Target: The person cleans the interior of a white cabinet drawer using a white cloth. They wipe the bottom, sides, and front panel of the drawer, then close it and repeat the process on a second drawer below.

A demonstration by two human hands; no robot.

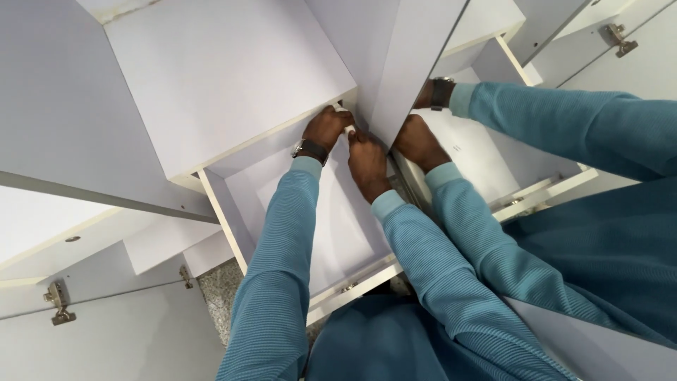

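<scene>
Fingertips of our left hand (326, 128) and right hand (367, 164) vanished at the smooth white drawer's (338, 233) back corner; grip undeterminable.

The cabinet panels (226, 70) around the fingers look smooth, matt white laminate. The sleeves (282, 240) are ribbed teal cloth; the hinges (58, 302) are metal.

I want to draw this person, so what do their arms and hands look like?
Both arms wear long teal sleeves of finely ribbed knit, the left sleeve and the right sleeve, each ending in a paler, snug cuff. The left hand has a watch with a dark strap and a silvery case at the wrist. The right hand is bare, with no glove.
</scene>
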